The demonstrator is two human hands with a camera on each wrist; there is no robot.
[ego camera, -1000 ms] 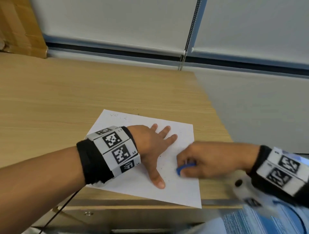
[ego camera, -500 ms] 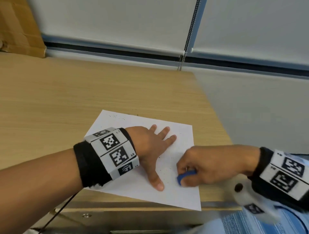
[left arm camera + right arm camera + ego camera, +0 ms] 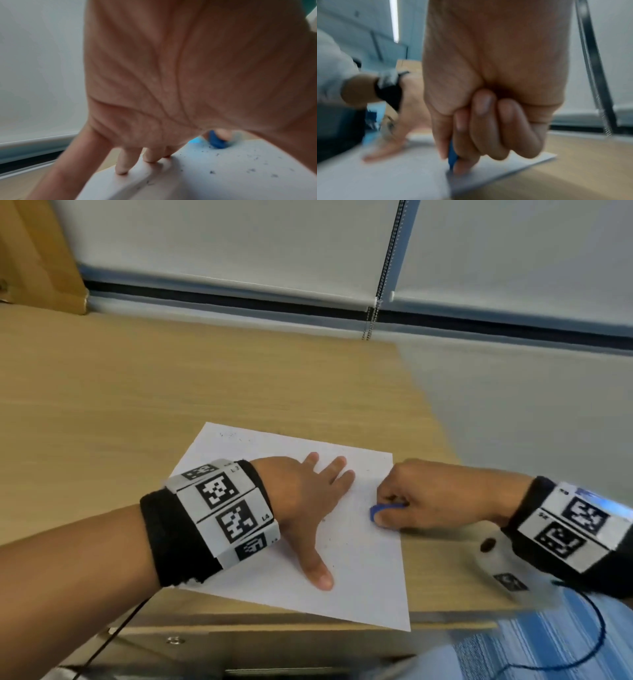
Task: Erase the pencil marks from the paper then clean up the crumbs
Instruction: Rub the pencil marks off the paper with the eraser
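On the desk, head view: left hand (image 3: 305, 501) flat, fingers spread, pressing paper (image 3: 359, 577); right hand (image 3: 442, 498) pinching blue eraser (image 3: 385, 511) against the sheet's right side.
Left wrist view: crumbs (image 3: 254, 169) dot the paper beside the eraser (image 3: 217, 140).
Right wrist view: fingers (image 3: 488, 128) curled, eraser (image 3: 453, 155) tip touching paper (image 3: 402, 175).

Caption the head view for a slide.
Left hand presses the paper flat on the desk while the right hand rubs a blue eraser across it.
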